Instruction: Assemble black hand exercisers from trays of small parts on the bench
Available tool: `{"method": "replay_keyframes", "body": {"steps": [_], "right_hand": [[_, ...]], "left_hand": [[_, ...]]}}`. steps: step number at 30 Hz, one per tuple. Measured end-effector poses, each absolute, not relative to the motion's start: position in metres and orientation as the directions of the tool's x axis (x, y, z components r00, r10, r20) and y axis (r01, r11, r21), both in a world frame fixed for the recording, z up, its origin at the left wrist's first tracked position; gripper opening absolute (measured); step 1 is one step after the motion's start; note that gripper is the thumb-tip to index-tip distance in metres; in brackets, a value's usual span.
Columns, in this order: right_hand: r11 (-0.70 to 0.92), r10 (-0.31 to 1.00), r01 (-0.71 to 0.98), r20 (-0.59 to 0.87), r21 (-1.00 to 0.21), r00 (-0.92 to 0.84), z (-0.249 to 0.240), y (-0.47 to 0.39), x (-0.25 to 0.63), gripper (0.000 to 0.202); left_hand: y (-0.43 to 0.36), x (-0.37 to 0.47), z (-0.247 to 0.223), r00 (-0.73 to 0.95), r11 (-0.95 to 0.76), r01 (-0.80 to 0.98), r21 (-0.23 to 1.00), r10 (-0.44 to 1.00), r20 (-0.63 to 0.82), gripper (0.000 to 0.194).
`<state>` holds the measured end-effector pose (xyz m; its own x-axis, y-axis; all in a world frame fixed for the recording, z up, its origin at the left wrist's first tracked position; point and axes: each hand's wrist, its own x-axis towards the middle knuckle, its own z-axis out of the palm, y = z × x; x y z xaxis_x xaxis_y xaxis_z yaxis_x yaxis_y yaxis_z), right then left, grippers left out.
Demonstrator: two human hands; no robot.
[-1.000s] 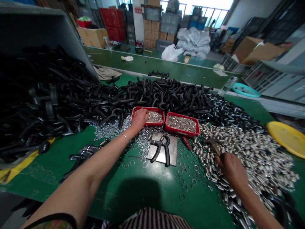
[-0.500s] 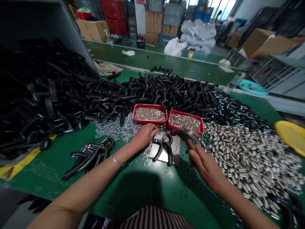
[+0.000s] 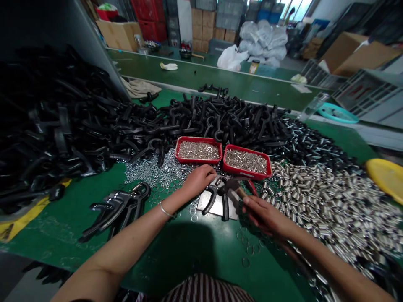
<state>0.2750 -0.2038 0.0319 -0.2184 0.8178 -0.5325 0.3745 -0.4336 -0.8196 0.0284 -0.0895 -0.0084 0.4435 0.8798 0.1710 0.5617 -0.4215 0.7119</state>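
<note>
My right hand (image 3: 262, 214) is wrapped round the wooden handle of a hammer (image 3: 234, 186), whose dark head is over the right side of a black hand grip (image 3: 214, 201). That grip lies on a small metal plate (image 3: 231, 212), its two handles toward me. My left hand (image 3: 200, 178) is closed at the grip's upper left edge; what its fingertips pinch, if anything, is hidden. Just beyond my hands are a red tray of tiny metal parts (image 3: 179, 156) and a red tray of small pins (image 3: 269, 170).
Assembled grips (image 3: 126, 203) lie at the left. Black handles (image 3: 233, 119) are heaped behind the trays, silver cylinders (image 3: 327, 205) spread at the right, and loose washers (image 3: 151, 172) lie left of centre. A yellow lid (image 3: 385, 178) sits at the right edge.
The hammer has come down and left onto the grip's right side, with my right hand lower. My left hand has shifted slightly right, toward the top of the grip.
</note>
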Motion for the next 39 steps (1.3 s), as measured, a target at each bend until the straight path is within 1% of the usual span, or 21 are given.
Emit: {"method": "replay_keyframes", "body": {"steps": [2, 5, 7, 12, 14, 15, 17, 19, 20, 21, 22, 23, 25, 27, 30, 32, 33, 34, 36, 38, 39], "right_hand": [[-0.521, 0.804, 0.245, -0.566, -0.818, -0.181, 0.029, -0.206, 0.278, 0.047], [-0.503, 0.854, 0.05, -0.505, -0.863, -0.123, 0.021, -0.211, 0.276, 0.047], [-0.485, 0.873, -0.044, -0.48, -0.874, -0.09, 0.015, -0.214, 0.273, 0.047], [-0.496, 0.868, -0.135, -0.491, -0.857, -0.072, 0.0, -0.22, 0.267, 0.048], [-0.494, 0.869, -0.143, -0.488, -0.857, -0.076, -0.003, -0.22, 0.269, 0.048], [-0.49, 0.872, -0.135, -0.484, -0.861, -0.078, -0.004, -0.221, 0.269, 0.049], [-0.479, 0.877, -0.095, -0.474, -0.872, -0.074, -0.005, -0.222, 0.272, 0.049], [-0.467, 0.883, -0.037, -0.463, -0.884, -0.075, -0.004, -0.222, 0.274, 0.049], [-0.454, 0.889, -0.01, -0.452, -0.891, -0.075, -0.004, -0.222, 0.275, 0.049], [-0.433, 0.898, 0.014, -0.433, -0.901, -0.074, -0.003, -0.222, 0.276, 0.048], [-0.412, 0.907, 0.041, -0.414, -0.91, -0.072, -0.001, -0.221, 0.278, 0.047], [-0.394, 0.914, 0.08, -0.399, -0.916, -0.068, 0.001, -0.22, 0.28, 0.046], [-0.363, 0.921, 0.208, -0.383, -0.908, -0.064, 0.011, -0.215, 0.283, 0.043], [-0.296, 0.933, 0.379, -0.351, -0.877, -0.084, 0.027, -0.21, 0.286, 0.042], [-0.059, 0.97, 0.581, -0.184, -0.811, -0.157, 0.054, -0.201, 0.285, 0.038], [0.077, 0.98, 0.657, -0.064, -0.75, -0.188, 0.064, -0.194, 0.279, 0.036], [0.114, 0.981, 0.689, -0.031, -0.716, -0.194, 0.065, -0.189, 0.276, 0.036], [0.131, 0.979, 0.72, -0.024, -0.681, -0.2, 0.062, -0.183, 0.273, 0.036], [0.125, 0.97, 0.768, -0.086, -0.628, -0.228, 0.053, -0.172, 0.268, 0.036], [0.099, 0.944, 0.776, -0.188, -0.623, -0.271, 0.043, -0.162, 0.267, 0.038], [0.087, 0.933, 0.76, -0.216, -0.644, -0.289, 0.039, -0.158, 0.268, 0.04]], "left_hand": [[-0.085, 0.038, -0.014, 0.444, -0.406, 0.532, 0.743, 0.881, 0.163, 0.016], [-0.081, 0.048, -0.021, 0.441, -0.384, 0.532, 0.755, 0.887, 0.141, 0.017], [-0.08, 0.05, -0.023, 0.444, -0.38, 0.543, 0.749, 0.887, 0.128, 0.017], [-0.079, 0.051, -0.023, 0.486, -0.421, 0.565, 0.71, 0.865, 0.125, 0.017], [-0.081, 0.052, -0.022, 0.503, -0.467, 0.61, 0.64, 0.852, 0.143, 0.016], [-0.083, 0.052, -0.022, 0.518, -0.508, 0.642, 0.575, 0.84, 0.164, 0.017], [-0.088, 0.053, -0.023, 0.586, -0.621, 0.684, 0.382, 0.78, 0.22, 0.019], [-0.092, 0.055, -0.024, 0.681, -0.727, 0.664, 0.174, 0.684, 0.261, 0.022], [-0.094, 0.056, -0.025, 0.716, -0.758, 0.644, 0.103, 0.644, 0.27, 0.023], [-0.095, 0.057, -0.026, 0.734, -0.773, 0.631, 0.064, 0.621, 0.275, 0.024], [-0.096, 0.058, -0.027, 0.733, -0.772, 0.633, 0.056, 0.621, 0.279, 0.024], [-0.097, 0.058, -0.029, 0.716, -0.759, 0.647, 0.073, 0.638, 0.282, 0.024], [-0.1, 0.058, -0.029, 0.654, -0.706, 0.692, 0.152, 0.702, 0.284, 0.023], [-0.106, 0.054, -0.028, 0.572, -0.64, 0.727, 0.248, 0.765, 0.295, 0.024], [-0.121, 0.041, -0.021, 0.495, -0.586, 0.733, 0.344, 0.808, 0.32, 0.026], [-0.132, 0.032, -0.015, 0.539, -0.616, 0.706, 0.35, 0.788, 0.299, 0.025], [-0.136, 0.028, -0.013, 0.576, -0.64, 0.69, 0.338, 0.769, 0.279, 0.025], [-0.14, 0.026, -0.011, 0.609, -0.661, 0.678, 0.322, 0.75, 0.258, 0.025], [-0.145, 0.023, -0.009, 0.642, -0.682, 0.672, 0.289, 0.731, 0.232, 0.025], [-0.146, 0.024, -0.009, 0.64, -0.679, 0.684, 0.267, 0.734, 0.227, 0.026], [-0.146, 0.025, -0.01, 0.636, -0.676, 0.688, 0.263, 0.737, 0.228, 0.026]]}}
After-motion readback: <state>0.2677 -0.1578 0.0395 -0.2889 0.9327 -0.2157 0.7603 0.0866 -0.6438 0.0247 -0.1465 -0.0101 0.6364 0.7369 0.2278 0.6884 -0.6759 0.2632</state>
